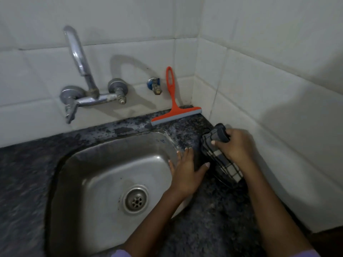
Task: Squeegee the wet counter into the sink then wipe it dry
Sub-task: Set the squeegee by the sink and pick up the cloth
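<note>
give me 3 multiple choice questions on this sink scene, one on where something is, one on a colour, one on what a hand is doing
1. Where is the squeegee?
A. in the sink
B. propped against the tiled wall behind the sink
C. in a hand

2. What colour is its handle?
A. blue
B. green
C. orange-red

3. What is the right hand doing?
A. gripping the checked cloth
B. turning the tap
C. hanging idle

Answers: 1 B, its blade sits on the counter with the handle leaning on the tiles. 2 C, the handle is plainly orange-red. 3 A, its fingers curl round the cloth, while the left hand lies flat at the sink rim.
</note>
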